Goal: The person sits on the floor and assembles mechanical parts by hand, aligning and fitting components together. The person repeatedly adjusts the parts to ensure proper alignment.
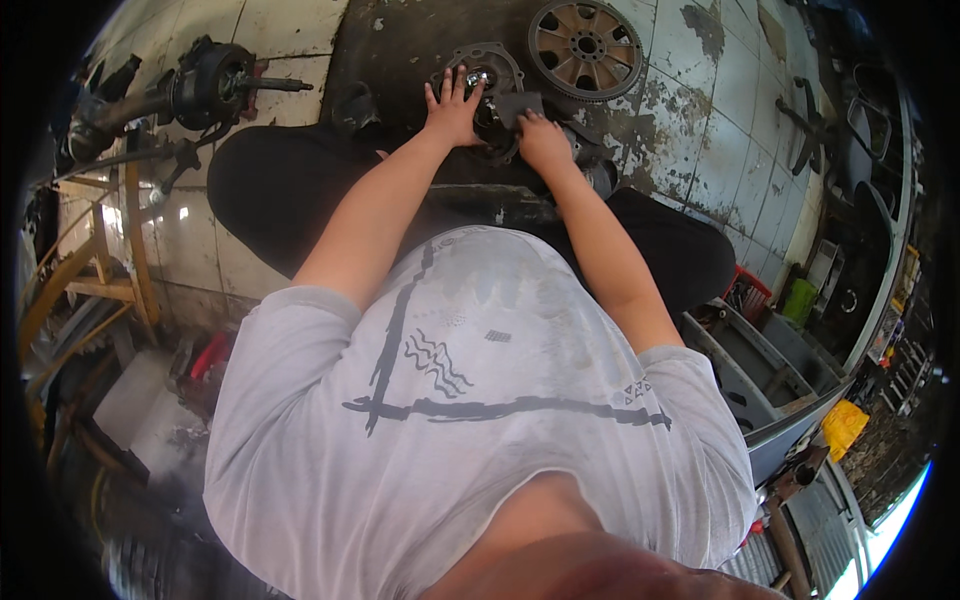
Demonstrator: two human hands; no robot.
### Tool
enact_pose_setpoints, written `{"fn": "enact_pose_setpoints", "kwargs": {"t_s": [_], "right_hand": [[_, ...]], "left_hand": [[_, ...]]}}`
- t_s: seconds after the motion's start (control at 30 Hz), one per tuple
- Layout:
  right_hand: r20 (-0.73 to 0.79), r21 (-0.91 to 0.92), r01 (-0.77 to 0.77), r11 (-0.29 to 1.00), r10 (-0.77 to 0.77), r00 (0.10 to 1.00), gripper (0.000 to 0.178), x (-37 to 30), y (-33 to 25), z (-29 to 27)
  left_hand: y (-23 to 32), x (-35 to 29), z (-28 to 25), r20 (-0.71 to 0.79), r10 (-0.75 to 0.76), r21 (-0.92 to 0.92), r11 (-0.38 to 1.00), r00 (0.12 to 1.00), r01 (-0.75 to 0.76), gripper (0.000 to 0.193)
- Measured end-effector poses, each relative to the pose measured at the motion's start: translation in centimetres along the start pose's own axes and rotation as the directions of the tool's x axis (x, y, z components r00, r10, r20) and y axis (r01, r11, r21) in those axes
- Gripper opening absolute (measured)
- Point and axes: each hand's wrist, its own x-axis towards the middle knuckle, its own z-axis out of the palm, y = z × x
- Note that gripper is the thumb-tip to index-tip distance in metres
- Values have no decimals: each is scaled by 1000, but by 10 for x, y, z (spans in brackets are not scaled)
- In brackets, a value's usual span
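Lt tiled floor [690, 150], worn w/ dk stains, under everything. Person sits on it, grey tee [500, 350] w/ dk print, black trousers [275, 190], knees splayed L & R. Dk patch [385, 50] on floor at far centre. Yellow wood frame [140, 250] at L; beyond it, far L, greasy shaft assy [210, 85], its rod pointing R. Grey metal frame [745, 370] near R knee, w/ red basket [748, 292] just beyond & yellow bag [845, 428] farther R.

Toothed wheel [587, 47], brown spoked face up, lies flat at far side, just R of housing. Round metal housing [490, 53], the part being handled, is far centre btwn the knees, on dk patch; shiny metal shows inside.

L hand [455, 115] on housing's L side, fingers apart, palm down. R hand [543, 140] on its R side, fingers bent, pinching near edge of dk grey flat piece [518, 106]; can't tell if cloth or paper. Hands apart.
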Motion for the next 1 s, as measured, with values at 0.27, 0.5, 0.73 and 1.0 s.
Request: {"fn": "enact_pose_setpoints", "kwargs": {"t_s": [0.27,0.5,0.73,1.0], "right_hand": [[42,-127,-114,985,120,992,92,-7,-21,30],[83,-201,-86,976,104,991,93,-10,-41,26],[55,-136,-74,988,82,995,90,-1,-35,25],[29,-142,-84,986,89,996,90,-2,-36,20]], "left_hand": [[-13,12,14,70,34,29,999,997,-36,160],[-4,12,14,130,16,27,999,991,-19,163],[-11,20,18,105,28,34,999,994,-32,164],[-8,13,14,114,47,20,999,992,-50,161]]}}
